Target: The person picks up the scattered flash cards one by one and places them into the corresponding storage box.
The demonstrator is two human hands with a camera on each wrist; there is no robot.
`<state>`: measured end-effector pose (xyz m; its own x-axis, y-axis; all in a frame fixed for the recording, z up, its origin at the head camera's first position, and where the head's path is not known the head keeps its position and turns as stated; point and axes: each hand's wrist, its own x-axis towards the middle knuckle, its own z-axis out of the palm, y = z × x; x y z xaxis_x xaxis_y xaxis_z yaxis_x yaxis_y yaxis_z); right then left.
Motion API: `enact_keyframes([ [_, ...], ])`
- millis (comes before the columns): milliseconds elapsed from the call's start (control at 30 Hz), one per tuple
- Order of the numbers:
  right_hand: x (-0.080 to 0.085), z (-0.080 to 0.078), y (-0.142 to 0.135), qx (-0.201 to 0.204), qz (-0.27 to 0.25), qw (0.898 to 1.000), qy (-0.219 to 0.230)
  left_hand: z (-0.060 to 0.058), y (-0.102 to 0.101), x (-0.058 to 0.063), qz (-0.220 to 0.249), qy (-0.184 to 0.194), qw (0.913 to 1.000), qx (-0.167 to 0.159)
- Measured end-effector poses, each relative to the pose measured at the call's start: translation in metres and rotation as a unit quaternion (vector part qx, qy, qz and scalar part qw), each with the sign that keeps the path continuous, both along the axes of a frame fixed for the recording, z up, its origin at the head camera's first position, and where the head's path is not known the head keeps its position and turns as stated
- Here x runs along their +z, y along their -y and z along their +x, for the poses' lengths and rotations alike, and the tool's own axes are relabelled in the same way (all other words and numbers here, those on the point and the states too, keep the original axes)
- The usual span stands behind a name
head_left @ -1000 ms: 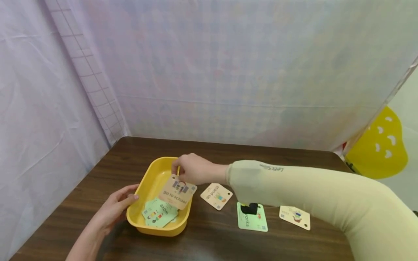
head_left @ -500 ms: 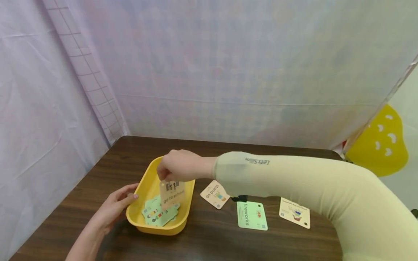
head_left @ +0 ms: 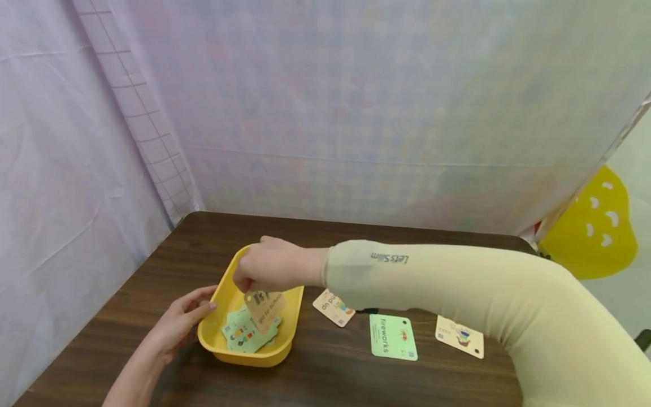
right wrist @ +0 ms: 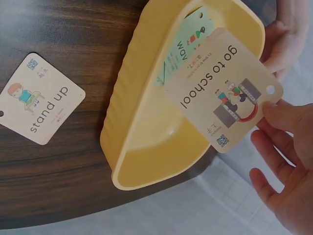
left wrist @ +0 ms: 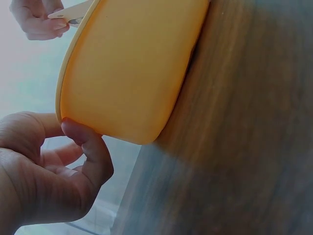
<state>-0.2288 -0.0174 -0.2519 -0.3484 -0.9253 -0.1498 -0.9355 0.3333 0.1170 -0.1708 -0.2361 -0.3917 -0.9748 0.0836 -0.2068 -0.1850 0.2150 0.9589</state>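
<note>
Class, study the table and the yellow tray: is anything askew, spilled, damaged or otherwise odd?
Nothing looks spilled or damaged. The "go to school" card hangs tilted over the yellow tray, pinched by the right hand. The left hand touches the tray's wall. The "stand up" card lies at an angle on the table.

Left wrist view: left hand at lower left, thumb tip touching the outer wall of the yellow plastic tray, other fingers loosely curled beside it. Tray stands on the dark wood-grain bench. Top left: right hand pinches a pale card above the tray rim.
</note>
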Motion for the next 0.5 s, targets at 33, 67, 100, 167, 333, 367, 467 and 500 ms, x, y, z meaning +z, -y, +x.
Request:
enact_keyframes([
  [33,-0.0001,-0.0002,0.0005,0.001,0.001,1.0,-0.001,0.0001,-0.0001,0.0001,0.0,0.0,1.0,0.0],
  [67,0.0,-0.0005,0.0011,0.001,0.001,1.0,-0.003,0.0001,-0.0002,0.0002,0.001,-0.001,1.0,0.001],
  [100,0.0,-0.0009,0.0017,0.002,0.0,1.0,-0.003,0.0002,-0.0003,0.0003,0.001,-0.001,1.0,0.001],
  [167,0.0,-0.0016,0.0026,0.001,0.0,1.0,-0.004,0.0003,-0.0007,0.0003,0.001,-0.002,1.0,0.002],
  [333,0.0011,-0.0028,0.0034,-0.001,0.005,1.0,-0.013,-0.0003,-0.0021,0.0005,0.001,-0.002,1.0,0.003],
  [367,0.0012,-0.0029,0.0033,-0.001,0.005,1.0,-0.017,-0.0005,-0.0022,0.0006,0.0,-0.001,1.0,0.003],
  [467,0.0008,-0.0026,0.0023,-0.001,0.005,0.999,-0.033,-0.0016,-0.0022,0.001,-0.003,0.005,1.0,0.001],
  [500,0.0006,-0.0023,0.0016,-0.002,0.003,0.999,-0.037,-0.0019,-0.0022,0.001,-0.005,0.007,1.0,0.001],
])
